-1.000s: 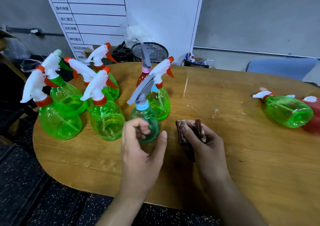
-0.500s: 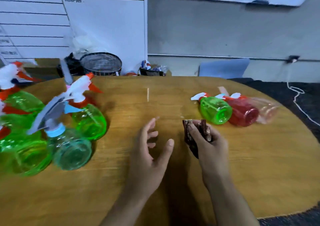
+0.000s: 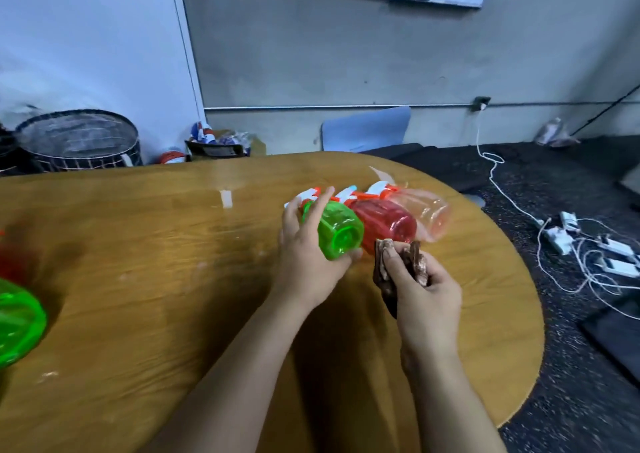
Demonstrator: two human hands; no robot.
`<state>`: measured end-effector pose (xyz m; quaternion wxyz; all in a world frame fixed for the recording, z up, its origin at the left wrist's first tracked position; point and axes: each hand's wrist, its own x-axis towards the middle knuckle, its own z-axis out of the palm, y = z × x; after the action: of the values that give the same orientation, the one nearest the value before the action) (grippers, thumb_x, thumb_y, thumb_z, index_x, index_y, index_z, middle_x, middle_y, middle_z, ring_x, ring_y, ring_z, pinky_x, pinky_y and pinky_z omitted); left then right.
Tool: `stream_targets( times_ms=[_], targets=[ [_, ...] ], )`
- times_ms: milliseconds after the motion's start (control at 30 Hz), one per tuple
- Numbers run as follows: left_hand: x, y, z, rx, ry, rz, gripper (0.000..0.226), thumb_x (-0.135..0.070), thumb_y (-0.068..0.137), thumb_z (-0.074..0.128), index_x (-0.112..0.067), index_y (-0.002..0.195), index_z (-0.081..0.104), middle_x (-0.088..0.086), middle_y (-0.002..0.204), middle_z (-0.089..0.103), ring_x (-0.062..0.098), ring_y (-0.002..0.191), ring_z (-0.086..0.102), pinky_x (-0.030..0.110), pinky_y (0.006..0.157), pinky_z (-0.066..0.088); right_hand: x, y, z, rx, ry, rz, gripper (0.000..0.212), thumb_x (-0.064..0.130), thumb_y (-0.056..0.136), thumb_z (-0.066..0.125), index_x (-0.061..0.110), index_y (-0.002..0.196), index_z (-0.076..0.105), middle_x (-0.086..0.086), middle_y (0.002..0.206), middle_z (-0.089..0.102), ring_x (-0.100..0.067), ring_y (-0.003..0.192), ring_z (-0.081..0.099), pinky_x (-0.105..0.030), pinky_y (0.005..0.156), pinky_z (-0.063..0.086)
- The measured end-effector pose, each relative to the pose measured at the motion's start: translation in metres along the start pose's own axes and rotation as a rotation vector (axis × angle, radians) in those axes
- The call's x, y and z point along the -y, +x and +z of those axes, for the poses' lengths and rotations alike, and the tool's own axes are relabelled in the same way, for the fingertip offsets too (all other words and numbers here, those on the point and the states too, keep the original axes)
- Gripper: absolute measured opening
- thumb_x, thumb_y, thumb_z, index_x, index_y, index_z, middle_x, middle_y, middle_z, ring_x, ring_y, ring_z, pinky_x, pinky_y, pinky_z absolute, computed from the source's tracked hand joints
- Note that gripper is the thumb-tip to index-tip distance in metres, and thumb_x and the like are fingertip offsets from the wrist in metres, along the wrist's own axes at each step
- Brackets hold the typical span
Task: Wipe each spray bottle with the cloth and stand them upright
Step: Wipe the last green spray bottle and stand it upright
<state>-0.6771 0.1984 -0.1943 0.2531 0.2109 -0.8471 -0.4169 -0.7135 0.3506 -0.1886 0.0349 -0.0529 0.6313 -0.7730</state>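
Three spray bottles lie on their sides at the right of the wooden table (image 3: 173, 279): a green one (image 3: 337, 230), a red one (image 3: 384, 222) and a pale pink one (image 3: 426, 213), nozzles pointing away from me. My left hand (image 3: 306, 255) grips the green bottle, fingers over its neck and thumb under its base. My right hand (image 3: 426, 296) holds a folded brown cloth (image 3: 384, 265) just in front of the red bottle. Part of an upright green bottle (image 3: 17, 324) shows at the left edge.
A mesh basket (image 3: 79, 140) and a box of small items (image 3: 221, 144) stand behind the table. A blue chair back (image 3: 367, 128) sits at the far side. White cables and power strips (image 3: 568, 241) lie on the dark floor to the right.
My view has swung right, away from the group of upright bottles. My left hand has reached forward and taken hold of the lying green bottle. The right hand keeps hold of the cloth.
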Motion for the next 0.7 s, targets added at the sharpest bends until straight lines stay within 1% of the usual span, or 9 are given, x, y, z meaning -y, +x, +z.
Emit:
stream_targets(
  times_ms=[33, 100, 233, 300, 400, 467, 567, 600, 700],
  targets=[
    [-0.001, 0.007, 0.003, 0.02, 0.04, -0.001, 0.102, -0.046, 0.08, 0.091, -0.049, 0.163, 0.031, 0.001, 0.174, 0.014, 0.029, 0.161, 0.019, 0.051, 0.128, 0.033, -0.002, 0.002, -0.003, -0.004, 0.001, 0.005, 0.008, 0.011, 0.094, 0.078, 0.017, 0.095, 0.083, -0.004, 0.084, 0.077, -0.017, 0.079, 0.068, -0.037, 0.078, 0.053],
    [-0.002, 0.014, 0.008, 0.032, 0.145, 0.018, 0.102, -0.049, 0.078, 0.092, -0.048, 0.162, 0.034, 0.001, 0.174, 0.014, 0.031, 0.161, 0.019, 0.051, 0.126, 0.033, -0.006, 0.007, -0.006, -0.012, 0.015, 0.022, 0.006, 0.011, 0.094, 0.078, 0.015, 0.095, 0.082, -0.004, 0.082, 0.077, -0.016, 0.078, 0.067, -0.038, 0.078, 0.052],
    [0.002, 0.014, 0.011, -0.036, 0.272, 0.063, 0.099, -0.049, 0.074, 0.095, -0.038, 0.158, 0.043, 0.005, 0.165, 0.034, 0.03, 0.15, 0.04, 0.042, 0.115, 0.046, -0.012, 0.011, -0.009, 0.009, -0.015, 0.013, 0.005, 0.013, 0.094, 0.078, 0.016, 0.096, 0.082, -0.003, 0.083, 0.077, -0.016, 0.079, 0.066, -0.038, 0.078, 0.051],
    [0.009, 0.012, 0.008, -0.102, 0.239, 0.091, 0.094, -0.044, 0.073, 0.096, -0.032, 0.153, 0.048, 0.005, 0.157, 0.042, 0.03, 0.14, 0.051, 0.031, 0.104, 0.051, -0.014, 0.011, -0.007, 0.013, -0.021, 0.012, 0.005, 0.013, 0.094, 0.078, 0.014, 0.096, 0.082, -0.002, 0.082, 0.076, -0.014, 0.077, 0.065, -0.037, 0.076, 0.05],
    [0.009, 0.004, -0.007, -0.218, 0.102, 0.117, 0.088, -0.041, 0.071, 0.097, -0.028, 0.146, 0.055, 0.007, 0.148, 0.048, 0.018, 0.126, 0.056, 0.0, 0.086, 0.039, -0.015, 0.007, 0.001, 0.05, -0.009, 0.021, 0.006, 0.014, 0.095, 0.077, 0.015, 0.097, 0.082, -0.009, 0.088, 0.078, -0.019, 0.081, 0.067, -0.041, 0.077, 0.052],
    [0.005, -0.005, -0.024, -0.288, -0.046, 0.136, 0.086, -0.041, 0.07, 0.098, -0.027, 0.144, 0.057, 0.008, 0.144, 0.048, 0.012, 0.122, 0.054, -0.006, 0.088, 0.037, -0.015, 0.0, 0.012, 0.081, 0.034, 0.056, 0.008, 0.014, 0.096, 0.075, 0.015, 0.1, 0.082, -0.015, 0.095, 0.079, -0.022, 0.085, 0.068, -0.042, 0.08, 0.054],
    [-0.006, -0.022, -0.049, -0.327, -0.311, 0.162, 0.082, -0.047, 0.072, 0.094, -0.027, 0.142, 0.056, -0.003, 0.139, 0.057, 0.01, 0.127, 0.06, 0.012, 0.102, 0.047, -0.01, -0.017, 0.032, 0.132, 0.101, 0.106, 0.011, 0.014, 0.097, 0.073, 0.015, 0.103, 0.082, -0.011, 0.103, 0.08, -0.023, 0.095, 0.073, -0.043, 0.089, 0.058],
    [-0.009, -0.028, -0.057, -0.327, -0.406, 0.147, 0.08, -0.043, 0.073, 0.093, -0.025, 0.142, 0.056, -0.008, 0.136, 0.062, 0.011, 0.126, 0.063, 0.02, 0.102, 0.051, -0.008, -0.025, 0.041, 0.153, 0.121, 0.129, 0.012, 0.016, 0.097, 0.072, 0.017, 0.104, 0.082, -0.01, 0.105, 0.08, -0.025, 0.101, 0.075, -0.044, 0.094, 0.057],
    [-0.022, -0.052, -0.078, -0.301, -0.6, 0.071, 0.074, -0.032, 0.075, 0.092, -0.022, 0.14, 0.057, -0.011, 0.128, 0.071, 0.01, 0.119, 0.07, 0.023, 0.096, 0.056, 0.0, -0.048, 0.064, 0.236, 0.241, 0.208, 0.016, 0.019, 0.099, 0.069, 0.018, 0.108, 0.082, -0.011, 0.108, 0.079, -0.031, 0.11, 0.074, -0.046, 0.098, 0.057]
  ],
)
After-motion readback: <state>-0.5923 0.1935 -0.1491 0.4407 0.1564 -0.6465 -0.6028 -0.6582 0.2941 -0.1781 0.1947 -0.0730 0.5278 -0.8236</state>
